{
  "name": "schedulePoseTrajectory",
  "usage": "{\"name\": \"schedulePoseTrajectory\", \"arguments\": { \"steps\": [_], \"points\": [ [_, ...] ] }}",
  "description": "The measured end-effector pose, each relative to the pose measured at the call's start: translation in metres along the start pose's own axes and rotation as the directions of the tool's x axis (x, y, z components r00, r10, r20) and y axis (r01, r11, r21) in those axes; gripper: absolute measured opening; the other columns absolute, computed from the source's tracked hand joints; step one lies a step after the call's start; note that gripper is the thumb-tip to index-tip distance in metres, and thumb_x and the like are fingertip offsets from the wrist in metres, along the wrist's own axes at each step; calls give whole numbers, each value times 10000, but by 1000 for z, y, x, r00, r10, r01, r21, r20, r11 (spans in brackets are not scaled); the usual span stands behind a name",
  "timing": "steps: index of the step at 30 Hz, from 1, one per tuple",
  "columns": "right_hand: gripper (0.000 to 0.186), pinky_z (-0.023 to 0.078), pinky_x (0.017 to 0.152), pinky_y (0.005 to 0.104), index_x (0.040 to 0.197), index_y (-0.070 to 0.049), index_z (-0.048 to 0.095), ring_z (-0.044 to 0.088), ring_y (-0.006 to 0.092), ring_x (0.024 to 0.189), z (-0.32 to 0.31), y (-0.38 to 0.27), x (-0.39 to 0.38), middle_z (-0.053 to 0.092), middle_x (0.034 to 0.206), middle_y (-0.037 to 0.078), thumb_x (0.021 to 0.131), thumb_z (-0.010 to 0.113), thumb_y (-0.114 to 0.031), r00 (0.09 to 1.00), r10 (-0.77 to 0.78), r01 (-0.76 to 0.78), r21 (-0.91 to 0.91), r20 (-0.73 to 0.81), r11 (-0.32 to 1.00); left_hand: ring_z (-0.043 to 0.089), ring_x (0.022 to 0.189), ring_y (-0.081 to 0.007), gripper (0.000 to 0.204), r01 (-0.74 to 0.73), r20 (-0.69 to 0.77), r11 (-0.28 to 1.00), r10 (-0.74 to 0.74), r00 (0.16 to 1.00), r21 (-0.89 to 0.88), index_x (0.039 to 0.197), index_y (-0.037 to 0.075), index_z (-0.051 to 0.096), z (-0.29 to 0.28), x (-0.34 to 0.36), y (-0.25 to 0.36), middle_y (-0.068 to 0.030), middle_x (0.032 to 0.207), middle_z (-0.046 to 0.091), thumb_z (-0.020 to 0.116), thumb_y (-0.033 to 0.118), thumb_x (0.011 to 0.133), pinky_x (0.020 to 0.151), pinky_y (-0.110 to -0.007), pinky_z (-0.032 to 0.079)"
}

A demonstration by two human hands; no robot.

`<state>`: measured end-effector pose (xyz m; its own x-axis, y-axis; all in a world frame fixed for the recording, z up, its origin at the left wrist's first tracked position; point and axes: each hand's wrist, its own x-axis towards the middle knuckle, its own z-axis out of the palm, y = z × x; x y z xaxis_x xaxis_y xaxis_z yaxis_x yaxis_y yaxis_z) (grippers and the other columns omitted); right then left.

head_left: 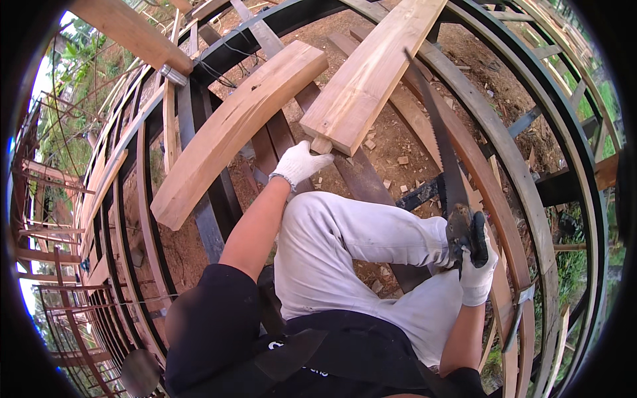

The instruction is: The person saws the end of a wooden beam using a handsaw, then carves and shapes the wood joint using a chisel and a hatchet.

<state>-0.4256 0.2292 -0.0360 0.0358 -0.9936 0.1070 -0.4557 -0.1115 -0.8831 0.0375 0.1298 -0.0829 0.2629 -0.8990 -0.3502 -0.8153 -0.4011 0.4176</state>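
The left hand pinches the tenon of the plank at upper centre, the right hand closes its fingers on the saw right of centre, and good control likely means bracing the plank, blade clear of the leg.

Left hand white-gloved, reaching forward, left of centre; fingers bent in a pinch, thumb side facing right. Left forearm bare, slanting up and rightward out of the black left sleeve; wrist roughly in line. Right hand also white-gloved, lower and well off to the right; fingers curled in a grip, partly hidden. Right forearm bare, short in view, steep; wrist near straight. Hands well apart, left farther forward. Legs bent, white-trousered, one knee just beside left wrist.
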Motion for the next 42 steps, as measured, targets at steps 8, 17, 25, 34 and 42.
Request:
{"name": "schedulePoseTrajectory", "arguments": {
  "steps": [8,17,25,34,42],
  "points": [
    [467,559,873,410,1236,15,664,712,368,975,60,-36,80,719,1058,216,771,708,2,827,-218,379,-227,519,897,728,961,-395,689,108,-43,991,-111,993,-73,1010,-101,698,13,1,4,-302,926,721,718,560,815,869,-425,562],
    [483,568,714,420,1266,-84,683,696,347,797,50,-20,97,684,893,152,787,737,-92,807,-223,484,-396,546,780,725,926,-407,666,133,-133,990,-139,981,-55,1015,-98,678,25,3,-4,-294,911,721,711,539,822,839,-438,569],
    [491,549,764,449,1313,-123,645,687,354,851,100,-32,128,692,945,162,830,724,-164,806,-192,498,-465,560,732,700,1045,-420,676,127,-103,991,-130,986,-42,1119,-83,662,17,9,7,-318,1062,708,741,518,820,912,-451,564],
    [514,568,718,442,1303,-126,668,705,334,807,53,-42,77,692,884,140,797,747,-172,799,-134,494,-512,587,702,718,949,-420,638,65,-130,998,-67,989,-18,1025,-102,686,7,4,0,-312,942,715,694,507,834,867,-457,565],
    [493,562,745,451,1338,-142,639,701,356,827,113,-47,89,697,931,160,854,709,-204,808,-129,477,-510,575,716,705,971,-437,615,60,-81,997,-64,995,-41,1009,-89,718,11,3,-1,-315,974,708,703,499,830,853,-452,571]
  ]
}}
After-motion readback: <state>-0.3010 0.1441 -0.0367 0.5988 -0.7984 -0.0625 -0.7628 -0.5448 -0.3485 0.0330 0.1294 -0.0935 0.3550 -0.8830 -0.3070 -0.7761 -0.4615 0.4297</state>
